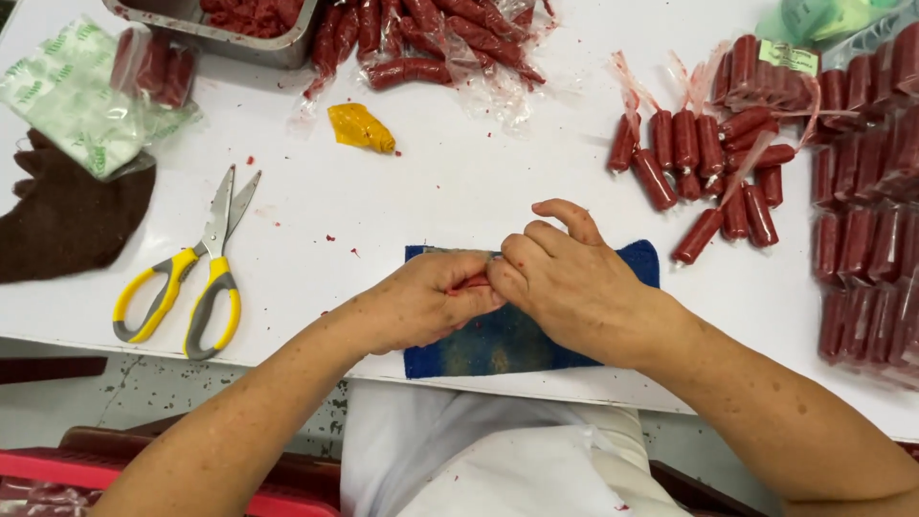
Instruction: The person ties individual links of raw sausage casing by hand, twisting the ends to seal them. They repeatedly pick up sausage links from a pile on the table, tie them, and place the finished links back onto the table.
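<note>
A: What is held at the middle of the frame?

B: A small red sausage, mostly hidden. It lies over the blue cloth at the table's near edge. Its long axis seems to run left to right; which end points where, I cannot tell.

A: And the fingers?

B: The left hand curls around it, fingers pressed together. The right hand pinches its right end with thumb and bent fingers; the index finger is lifted.

A: Which step is this?

B: I judge it is the wrapping or twisting of one piece. The next move would need a firm pinch and a small turn.

A: Around it?

B: Yellow-handled scissors at left, wrapped sausages at upper right, a metal tray at the top.
</note>
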